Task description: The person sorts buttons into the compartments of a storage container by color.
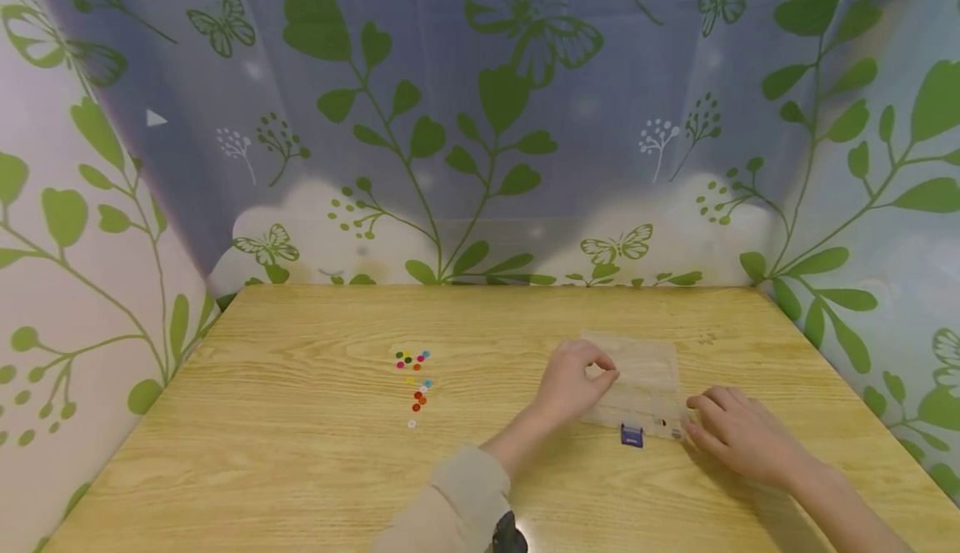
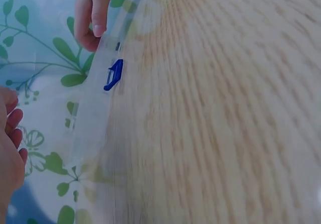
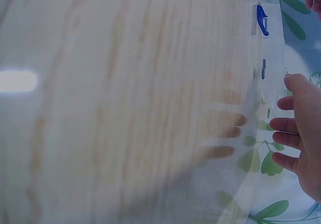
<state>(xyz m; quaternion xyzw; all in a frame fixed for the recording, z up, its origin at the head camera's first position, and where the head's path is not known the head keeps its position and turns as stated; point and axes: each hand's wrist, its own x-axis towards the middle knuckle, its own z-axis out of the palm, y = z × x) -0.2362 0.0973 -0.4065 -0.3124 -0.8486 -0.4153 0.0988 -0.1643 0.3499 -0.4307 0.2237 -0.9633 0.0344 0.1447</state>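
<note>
The left hand [image 1: 573, 379] is hovering over the clear case [image 1: 645, 361], right of centre in the head view, thumb and forefinger nearly meeting; whether they are pinching anything, I cannot tell. The right hand [image 1: 738, 436], fingers slightly apart, is hovering by the case's right edge. A purple latch [image 1: 632, 436] is sitting at its lower edge. Bumping could be sliding the case; left of centre, coloured discs [image 1: 417, 395] are lying loose, risking scattering under a dragging sleeve [image 1: 471, 486].

In the head view, a clear box [image 1: 641, 379] is lying flat toward four o'clock, its blue clip [image 1: 632, 436] facing six o'clock.
</note>
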